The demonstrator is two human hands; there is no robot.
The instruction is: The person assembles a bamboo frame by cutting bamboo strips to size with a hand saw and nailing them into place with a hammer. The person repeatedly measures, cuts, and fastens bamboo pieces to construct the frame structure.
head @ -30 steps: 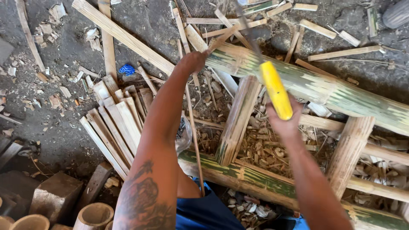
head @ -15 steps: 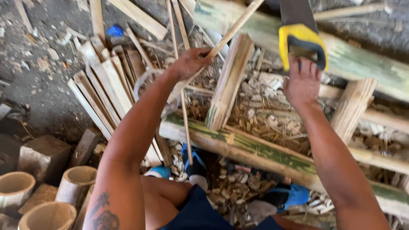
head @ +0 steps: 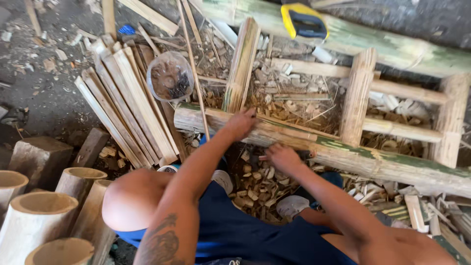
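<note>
Head view: left hand (head: pixel 240 122) grips bamboo pole (head: pixel 343 152) lying left-right.

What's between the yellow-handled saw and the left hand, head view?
In the head view, an upright split-bamboo rung and loose wood chips lie between the saw on the far pole and the left hand on the near pole.

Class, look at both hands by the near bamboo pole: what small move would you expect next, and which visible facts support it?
Probably the right hand closes on something among the chips just under the near bamboo pole. Its fingers are curled low there, holding nothing clearly visible, while the left hand rests on the pole. The yellow-handled saw lies out of hand on the far pole.
</note>
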